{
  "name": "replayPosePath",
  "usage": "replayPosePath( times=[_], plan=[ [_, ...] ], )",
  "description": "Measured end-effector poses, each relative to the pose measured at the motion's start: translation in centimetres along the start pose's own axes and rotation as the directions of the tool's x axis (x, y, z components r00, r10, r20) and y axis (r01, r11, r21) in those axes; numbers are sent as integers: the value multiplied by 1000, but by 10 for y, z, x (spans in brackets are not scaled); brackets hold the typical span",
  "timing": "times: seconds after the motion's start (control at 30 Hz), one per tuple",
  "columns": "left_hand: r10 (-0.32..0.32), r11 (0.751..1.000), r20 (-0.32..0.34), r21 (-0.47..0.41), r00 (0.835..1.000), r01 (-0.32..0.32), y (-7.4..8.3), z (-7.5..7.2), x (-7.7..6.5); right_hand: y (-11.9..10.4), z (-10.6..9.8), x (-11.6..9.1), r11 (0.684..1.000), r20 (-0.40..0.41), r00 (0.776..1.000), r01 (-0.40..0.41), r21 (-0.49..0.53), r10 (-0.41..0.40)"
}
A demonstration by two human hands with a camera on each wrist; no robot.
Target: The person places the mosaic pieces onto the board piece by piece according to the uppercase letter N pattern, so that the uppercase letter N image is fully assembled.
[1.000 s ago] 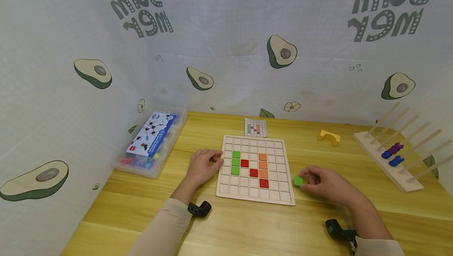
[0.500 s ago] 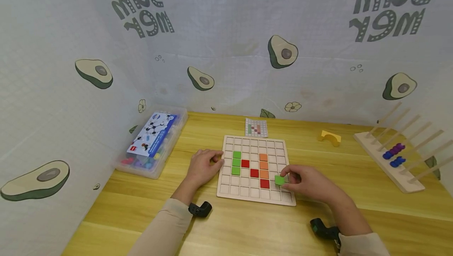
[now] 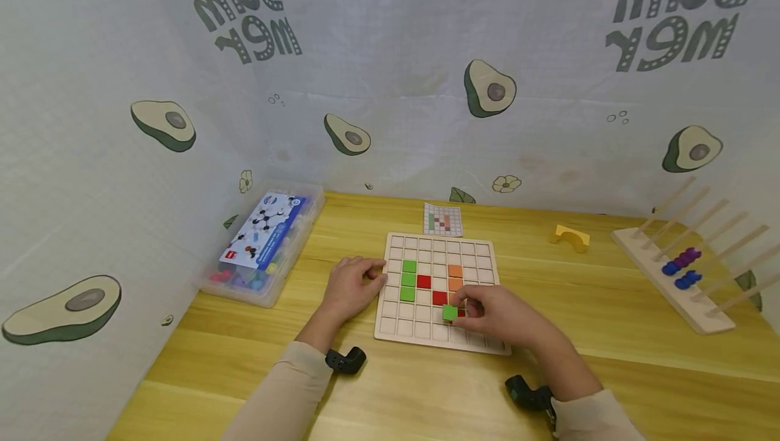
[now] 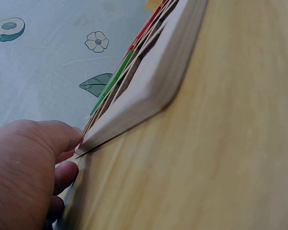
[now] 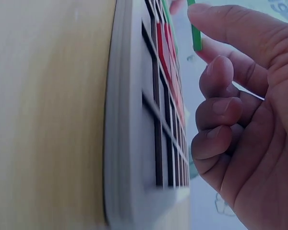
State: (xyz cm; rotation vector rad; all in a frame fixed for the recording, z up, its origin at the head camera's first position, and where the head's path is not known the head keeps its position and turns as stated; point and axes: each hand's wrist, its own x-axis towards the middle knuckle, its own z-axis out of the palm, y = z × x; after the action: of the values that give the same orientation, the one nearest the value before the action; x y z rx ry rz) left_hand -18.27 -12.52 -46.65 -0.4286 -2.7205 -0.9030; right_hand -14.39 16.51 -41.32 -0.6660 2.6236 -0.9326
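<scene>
A square wooden grid board (image 3: 405, 332) lies on the table with green, red and orange square tiles set in its cells. My right hand (image 3: 502, 312) pinches a loose green tile (image 3: 449, 313) between thumb and forefinger, holding it above the lower part of the board. In the right wrist view this green tile (image 5: 197, 37) appears edge-on, and the other fingers are curled in. That hand partly covers a red tile (image 3: 461, 313) and hides the lowest orange one. My left hand (image 3: 350, 286) rests at the board's left edge, its forefinger and thumb tips touching it.
Behind the board lies a small printed pattern card (image 3: 443, 220). To the left stands a clear plastic case (image 3: 298, 251) of coloured parts. A yellow arch block (image 3: 571, 238) and a wooden peg rack (image 3: 670, 282) with blue and purple beads are on the right.
My right hand has carried the green tile leftward, from beside the board's right edge to over its lower middle cells. The left hand has stayed at the board's left edge.
</scene>
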Motion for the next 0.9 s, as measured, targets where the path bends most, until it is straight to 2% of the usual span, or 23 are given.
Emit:
replayPosePath(
  times=[0.3, 0.53, 0.73, 0.9],
  plan=[
    [3, 1000, 2, 4, 1000, -3, -1, 0, 0, -16, 12, 14, 996, 16, 997, 71, -62, -70],
    [5, 1000, -1, 3, 1000, -5, 0, 0, 0, -28, 21, 23, 992, 32, 997, 67, -104, -64],
    [3, 1000, -6, 6, 1000, -3, 0, 0, 0, -32, 32, 29, 981, 32, 993, 115, -157, -111],
    [8, 1000, -12, 7, 1000, -8, 0, 0, 0, -35, 38, 33, 971, 19, 993, 119, -208, -117]
  ],
)
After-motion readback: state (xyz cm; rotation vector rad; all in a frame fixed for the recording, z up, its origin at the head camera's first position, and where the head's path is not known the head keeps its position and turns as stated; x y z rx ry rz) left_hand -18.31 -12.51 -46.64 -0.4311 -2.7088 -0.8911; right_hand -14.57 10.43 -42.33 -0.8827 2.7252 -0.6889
